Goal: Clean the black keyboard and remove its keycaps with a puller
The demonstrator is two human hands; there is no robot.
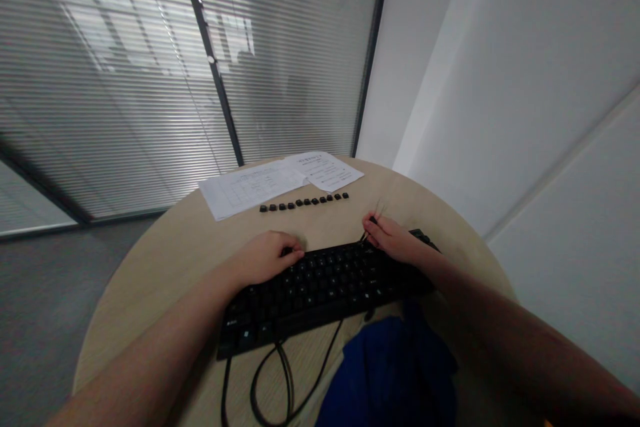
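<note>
A black keyboard [320, 283] lies aslant on the round table. Around its far edge, left of the middle, my left hand [270, 257] is closed, with the thumb and fingers curled at the top row. Over the far edge further right, my right hand [390, 237] pinches a keycap puller [373, 219], a small dark tool with thin wires. Its lower prongs reach down to the top row of keys; whether they grip a key I cannot tell. Beyond the keyboard, several loose black keycaps [306, 202] form a slanting row.
Printed paper sheets [255, 185] lie at the far side of the round wooden table [165, 267]. A black cable [255, 387] loops in front of the keyboard, beside blue cloth [385, 377]. A glass partition with blinds [295, 53] stands behind, a white wall [540, 80] at right.
</note>
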